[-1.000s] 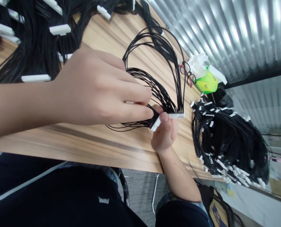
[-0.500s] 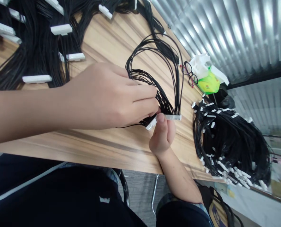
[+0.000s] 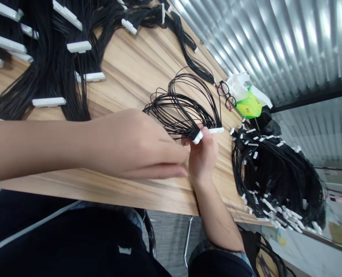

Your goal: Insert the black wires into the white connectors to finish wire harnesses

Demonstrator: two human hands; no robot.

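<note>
A wire harness of thin black wires [image 3: 171, 102] lies looped on the table, with a small white connector [image 3: 198, 137] and a longer white connector [image 3: 217, 130] at its ends. My right hand [image 3: 202, 154] is closed on it. The thumb lies between the two connectors, and the fingers curl behind the wires. Reaching in from the left, my left hand [image 3: 148, 146] shows its back, slightly blurred. Its fingers are stretched out and hold nothing that I can see, with the tips just left of my right hand.
Bundles of black wires [image 3: 48, 69] with white connectors cover the table's far left. A large heap of harnesses [image 3: 280, 173] lies at the right edge. Glasses [image 3: 227, 94] and a green packet [image 3: 249, 105] stand near the corrugated metal wall [image 3: 260, 42]. The wooden table's [image 3: 102, 184] front edge runs before my lap.
My left hand has come off the wires and moved down and slightly left. The small connector now sits higher at my right thumb, and the wire loops have spread. The view has shifted slightly.
</note>
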